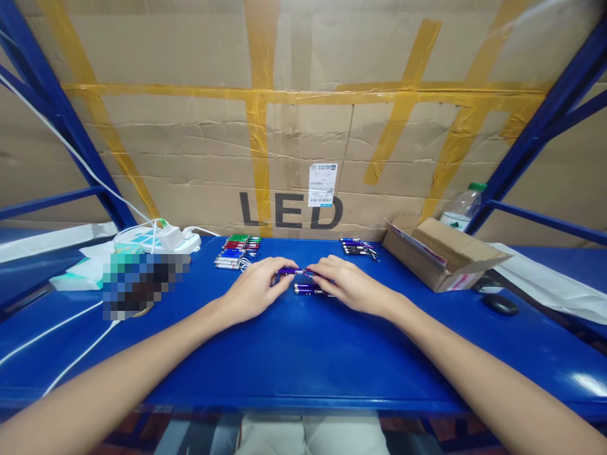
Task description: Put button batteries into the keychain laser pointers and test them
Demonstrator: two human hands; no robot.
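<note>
1. Clock directions are taken from the held item, with 12 o'clock straight ahead of the person.
2. Held item: a slim, shiny purple pen-shaped tube [288, 271], lying roughly crosswise between the two hands, just above a glossy blue tabletop [303, 360].
3. Left hand [258, 284]: thumb and fingers pinched on the tube's 9 o'clock end.
4. Right hand [344, 284]: fingers bent and closed at the tube's 3 o'clock end; the exact contact is partly hidden by the fingers.
5. At 5 o'clock, near the held tube, further purple pen-shaped tubes [306, 289] lie on the tabletop, partly covered by the right hand.
6. At 10 o'clock, slim tubes in green, red, blue and silver [237, 248] lie grouped by colour.
7. At 2 o'clock, a smaller group of blue and black slim tubes [355, 246] lies on the tabletop.
8. At 3 o'clock, well apart: an open brown cardboard box [417, 262] and a black rounded computer mouse [500, 303].
9. At 9 to 10 o'clock: a white power strip [190, 241] with cables.
10. At 12 o'clock: an upright brown cardboard panel [208, 151], taped and printed "LED".
</note>
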